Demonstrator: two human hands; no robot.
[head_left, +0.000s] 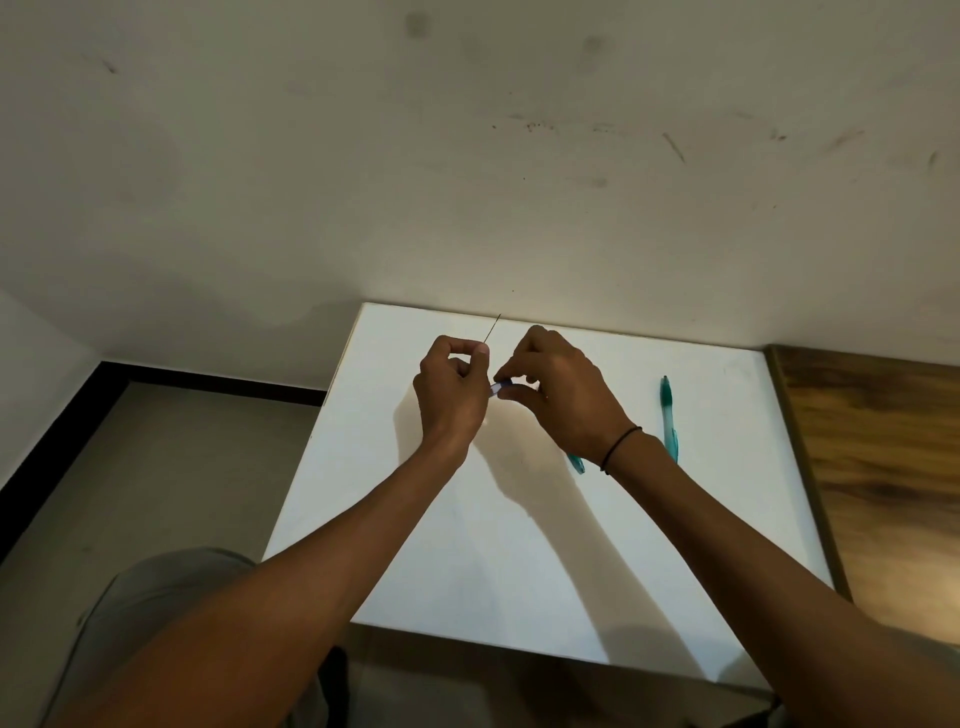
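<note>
A plain room in a home or small office: a smooth white rectangular tabletop (519, 545) stands against a scuffed off-white painted wall (467, 156), a teal plastic ballpoint pen (669, 415) on it, beside a brown wood-grain surface (883, 467); grey floor (156, 467) with black skirting (218, 378).

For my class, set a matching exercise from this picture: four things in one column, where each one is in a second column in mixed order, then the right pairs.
Things
1 thin needle
2 pen in full view
3 black band
4 small blue piece

Places
A lying on the white table, right of both hands
B round the right wrist
C pinched in the left hand, tip pointing up and away
D held by the right hand

Pairs: 1-C, 2-A, 3-B, 4-D
</note>
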